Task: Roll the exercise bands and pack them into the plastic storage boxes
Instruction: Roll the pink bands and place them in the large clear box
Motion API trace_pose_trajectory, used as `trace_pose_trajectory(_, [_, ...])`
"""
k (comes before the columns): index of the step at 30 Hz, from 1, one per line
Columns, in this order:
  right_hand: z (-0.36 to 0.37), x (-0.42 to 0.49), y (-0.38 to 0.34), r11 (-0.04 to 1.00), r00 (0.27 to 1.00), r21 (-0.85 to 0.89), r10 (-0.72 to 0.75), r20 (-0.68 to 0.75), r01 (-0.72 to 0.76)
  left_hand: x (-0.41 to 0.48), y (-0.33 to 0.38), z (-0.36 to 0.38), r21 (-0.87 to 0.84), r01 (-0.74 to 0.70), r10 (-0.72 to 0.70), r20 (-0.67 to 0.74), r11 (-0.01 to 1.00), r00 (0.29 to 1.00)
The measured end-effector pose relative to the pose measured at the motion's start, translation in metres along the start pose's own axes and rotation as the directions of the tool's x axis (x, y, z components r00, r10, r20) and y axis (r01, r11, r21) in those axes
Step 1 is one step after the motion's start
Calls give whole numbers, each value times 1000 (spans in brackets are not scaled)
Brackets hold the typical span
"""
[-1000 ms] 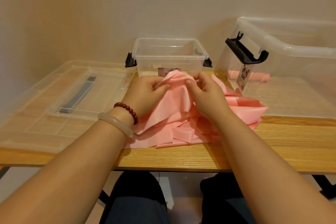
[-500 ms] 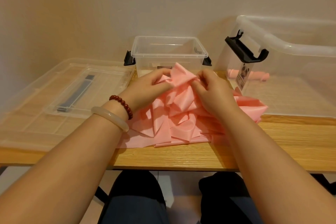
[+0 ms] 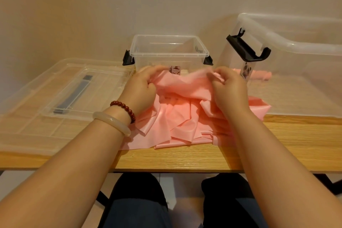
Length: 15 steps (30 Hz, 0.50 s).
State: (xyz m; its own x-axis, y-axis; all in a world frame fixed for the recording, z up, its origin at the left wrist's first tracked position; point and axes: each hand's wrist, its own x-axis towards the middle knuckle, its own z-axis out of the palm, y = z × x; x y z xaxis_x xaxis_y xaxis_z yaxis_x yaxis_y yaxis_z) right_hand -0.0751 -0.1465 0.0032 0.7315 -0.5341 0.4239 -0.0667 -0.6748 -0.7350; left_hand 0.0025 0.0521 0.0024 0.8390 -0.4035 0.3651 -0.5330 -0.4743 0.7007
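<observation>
Hands [image 3: 141, 87] apart, seemingly pinching pink band [image 3: 185, 87]

Nothing legible — label [image 3: 175, 69] on the small box [image 3: 169, 55] and sticker [image 3: 247, 67] on the large box [image 3: 303, 46], both blurred.

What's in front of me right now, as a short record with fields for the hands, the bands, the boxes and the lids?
Left hand: grips one end of the pink band
Right hand: pinches the other end, band spread between the hands
Pile of bands: loose, unrolled, on the table
Small box: open, behind the hands
Large box: open, at the right, rolled band inside
Lids: clear, stacked at the left, smaller one with grey handle on top
</observation>
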Motion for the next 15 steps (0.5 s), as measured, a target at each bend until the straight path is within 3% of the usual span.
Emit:
trace_pose_trajectory(3, [0,1,-2,996,990,72,54,-127,-45,-1,3,3,0,-31,31,15,1000,999])
trace_pose_trajectory(6, [0,4,-6,996,988,89,18,-151,-5,0,2,6,12,-49,48,83,999,995])
trace_pose_trajectory(11, [9,2,-21,990,992,92,-111,59,105,1,14,8,15,-57,55,103,998,993])
trace_pose_trajectory(15, [17,-6,-29,929,977,370,-101,187,25,1,25,14,-200,-66,92,125,977,988])
